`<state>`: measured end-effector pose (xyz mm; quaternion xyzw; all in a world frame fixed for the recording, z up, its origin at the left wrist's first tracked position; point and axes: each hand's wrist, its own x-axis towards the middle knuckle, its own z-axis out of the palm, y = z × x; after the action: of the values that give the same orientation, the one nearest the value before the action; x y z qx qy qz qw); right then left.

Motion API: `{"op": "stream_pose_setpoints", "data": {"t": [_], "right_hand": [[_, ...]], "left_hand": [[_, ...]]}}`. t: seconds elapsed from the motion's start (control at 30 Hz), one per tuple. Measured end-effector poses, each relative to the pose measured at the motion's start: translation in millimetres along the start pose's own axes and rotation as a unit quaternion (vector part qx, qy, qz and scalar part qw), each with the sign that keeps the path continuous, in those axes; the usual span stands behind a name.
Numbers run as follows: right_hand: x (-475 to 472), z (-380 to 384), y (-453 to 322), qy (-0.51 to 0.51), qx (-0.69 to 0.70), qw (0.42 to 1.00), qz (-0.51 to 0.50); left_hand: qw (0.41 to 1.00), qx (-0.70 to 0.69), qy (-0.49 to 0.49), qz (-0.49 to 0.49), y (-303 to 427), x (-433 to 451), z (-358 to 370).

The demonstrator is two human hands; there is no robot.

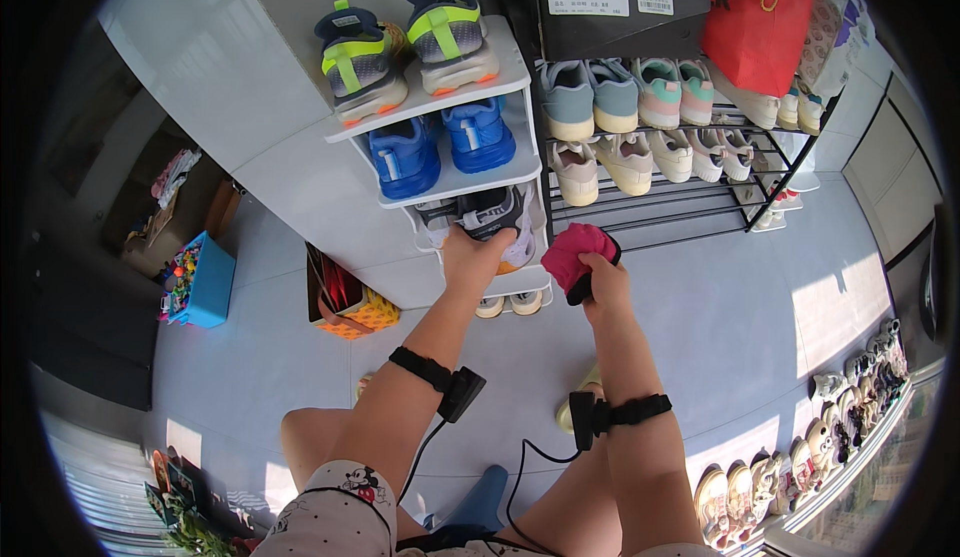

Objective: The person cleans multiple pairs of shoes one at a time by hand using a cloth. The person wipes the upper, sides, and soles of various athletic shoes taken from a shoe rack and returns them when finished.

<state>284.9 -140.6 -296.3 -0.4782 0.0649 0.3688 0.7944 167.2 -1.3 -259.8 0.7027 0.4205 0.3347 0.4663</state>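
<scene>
My left hand reaches into a lower tier of the white plastic shoe rack. Thumb and fingers close around the heel of a black, grey and white sneaker; its mate sits beside it on the left. In my right hand is a bunched crimson cloth with a black edge, held in the air just right of the rack. Blue sneakers stand on the tier above. Grey sneakers with neon-yellow trim occupy the top.
A black metal shoe rack with several shoes stands to the right, topped by a shoebox and a red bag. A yellow patterned bag and a blue toy bin are on the floor at left. Several shoes line the right wall.
</scene>
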Motion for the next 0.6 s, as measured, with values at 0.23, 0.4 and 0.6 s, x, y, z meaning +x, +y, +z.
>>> {"op": "stream_pose_setpoints", "data": {"t": [0.23, 0.4, 0.6], "right_hand": [[-10, 1, 51, 0.023, 0.004, 0.994, 0.108], [-62, 24, 90, -0.236, 0.134, 0.948, 0.169], [-77, 37, 122, -0.233, 0.183, 0.94, 0.17]], "left_hand": [[0.948, -0.281, -0.096, -0.112, 2, -102, -62], [0.967, -0.161, -0.199, -0.001, -29, -158, -112], [0.943, 0.149, 0.032, 0.296, 46, -190, -167]]}}
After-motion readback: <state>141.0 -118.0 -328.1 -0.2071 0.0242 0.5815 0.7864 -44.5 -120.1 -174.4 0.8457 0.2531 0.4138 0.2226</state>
